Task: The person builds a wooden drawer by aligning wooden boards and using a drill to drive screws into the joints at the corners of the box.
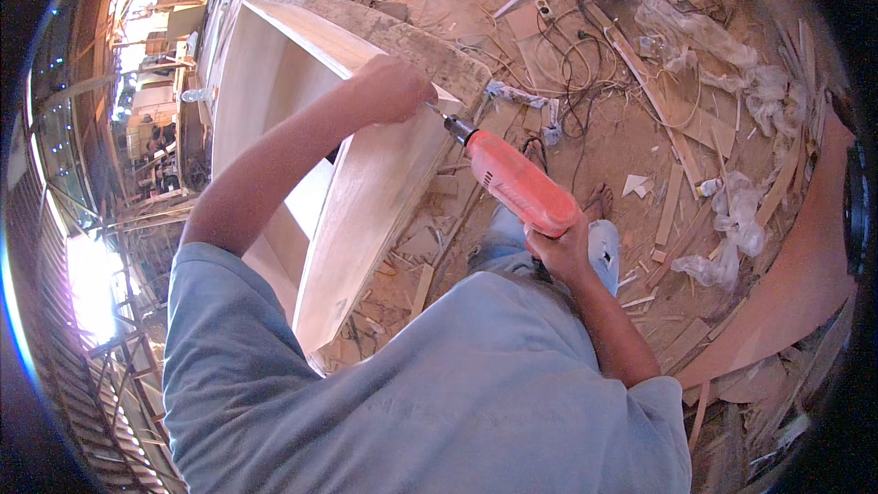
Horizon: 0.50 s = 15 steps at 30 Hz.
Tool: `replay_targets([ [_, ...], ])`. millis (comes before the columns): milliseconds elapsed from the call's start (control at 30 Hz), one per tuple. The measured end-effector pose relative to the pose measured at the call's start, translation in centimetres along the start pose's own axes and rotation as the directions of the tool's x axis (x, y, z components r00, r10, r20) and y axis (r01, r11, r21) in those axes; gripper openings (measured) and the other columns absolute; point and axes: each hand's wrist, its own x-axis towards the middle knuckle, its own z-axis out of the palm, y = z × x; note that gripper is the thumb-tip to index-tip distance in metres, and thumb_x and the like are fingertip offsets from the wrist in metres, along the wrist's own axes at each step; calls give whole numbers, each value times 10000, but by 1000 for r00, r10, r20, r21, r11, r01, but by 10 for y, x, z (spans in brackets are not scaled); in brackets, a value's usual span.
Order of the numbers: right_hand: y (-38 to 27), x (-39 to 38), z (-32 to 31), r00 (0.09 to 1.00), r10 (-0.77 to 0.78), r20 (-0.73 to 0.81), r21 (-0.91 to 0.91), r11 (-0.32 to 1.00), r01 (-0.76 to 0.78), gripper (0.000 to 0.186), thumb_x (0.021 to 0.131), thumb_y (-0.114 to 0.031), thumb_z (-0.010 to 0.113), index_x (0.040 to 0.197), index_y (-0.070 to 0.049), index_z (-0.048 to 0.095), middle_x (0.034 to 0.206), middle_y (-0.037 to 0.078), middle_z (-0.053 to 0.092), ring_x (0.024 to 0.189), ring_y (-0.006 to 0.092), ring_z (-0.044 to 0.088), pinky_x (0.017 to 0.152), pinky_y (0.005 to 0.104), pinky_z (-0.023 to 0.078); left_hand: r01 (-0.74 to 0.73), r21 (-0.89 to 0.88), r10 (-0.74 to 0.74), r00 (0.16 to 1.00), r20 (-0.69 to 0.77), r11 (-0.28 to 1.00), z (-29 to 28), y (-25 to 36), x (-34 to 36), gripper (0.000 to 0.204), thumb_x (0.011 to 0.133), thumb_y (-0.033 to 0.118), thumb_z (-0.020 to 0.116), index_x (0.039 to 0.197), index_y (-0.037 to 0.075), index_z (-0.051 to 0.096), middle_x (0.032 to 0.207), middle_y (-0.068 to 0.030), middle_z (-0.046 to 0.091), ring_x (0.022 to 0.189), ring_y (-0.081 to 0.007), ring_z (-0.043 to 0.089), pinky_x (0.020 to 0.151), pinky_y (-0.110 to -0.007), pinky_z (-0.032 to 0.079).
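Observation:
A red power drill with a black chuck points up and left at the corner of a pale wooden box frame. My right hand is wrapped round the drill's handle at the rear. The thin bit ends right by the fingers of my left hand. That hand is closed at the frame's edge near the corner; whatever its fingers pinch is hidden or too small to make out. The box frame stands tilted on its side, its open inside facing left.
A rough wooden bench lies behind the frame. Cables, wood strips, crumpled clear plastic and offcuts litter the dirt floor at right. A large curved brown sheet stands at far right. My feet are beside the drill.

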Motion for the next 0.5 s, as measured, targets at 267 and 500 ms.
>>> replay_targets([
  [267, -8, -1, 5, 995, 95, 12, 112, 989, -96, 511, 737, -8, 742, 1230, 2, 609, 1102, 91, 712, 1058, 188, 675, 946, 341, 515, -236, -485, 421, 850, 318, 842, 8, -64, 64, 392, 829, 266, 793, 1201, 151, 753, 1151, -119, 732, 1108, -277, 656, 967, -428, 494],
  [500, -15, 2, 3, 992, 117, -53, 45, 992, -115, 530, 728, -14, 759, 1237, -8, 610, 1121, 88, 706, 1063, 184, 671, 953, 341, 512, -412, -566, 553, 827, 96, 714, 30, -69, 88, 303, 814, 315, 813, 1017, 90, 797, 1016, -124, 699, 1035, -280, 647, 938, -404, 484],
])
